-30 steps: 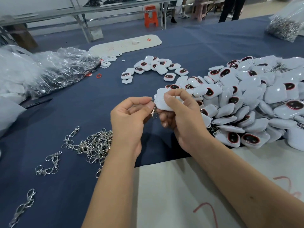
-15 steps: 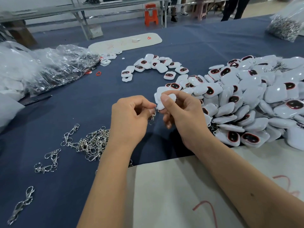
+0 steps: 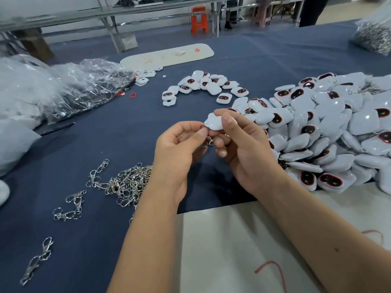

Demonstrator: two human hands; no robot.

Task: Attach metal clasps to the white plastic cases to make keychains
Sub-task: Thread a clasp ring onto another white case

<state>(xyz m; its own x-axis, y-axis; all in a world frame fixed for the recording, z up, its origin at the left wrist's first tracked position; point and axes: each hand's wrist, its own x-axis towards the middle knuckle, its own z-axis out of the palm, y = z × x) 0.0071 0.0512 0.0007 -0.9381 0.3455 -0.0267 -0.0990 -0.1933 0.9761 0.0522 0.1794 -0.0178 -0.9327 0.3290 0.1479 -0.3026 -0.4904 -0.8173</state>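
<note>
white plastic case (image 3: 216, 124) pinched in right hand (image 3: 245, 149) grip above bench (image 3: 118, 132), metal clasp (image 3: 208, 141) at case's left edge, pinched by left hand (image 3: 179, 151) fingertips, loose clasps (image 3: 127, 185) lower left

Clasp pile (image 3: 129, 185) left of hands; case heap (image 3: 330, 127) right; bag (image 3: 80, 87) behind clasps.

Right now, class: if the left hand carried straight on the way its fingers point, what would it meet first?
The left hand points right toward the white case in the right hand; it probably meets that first.
</note>
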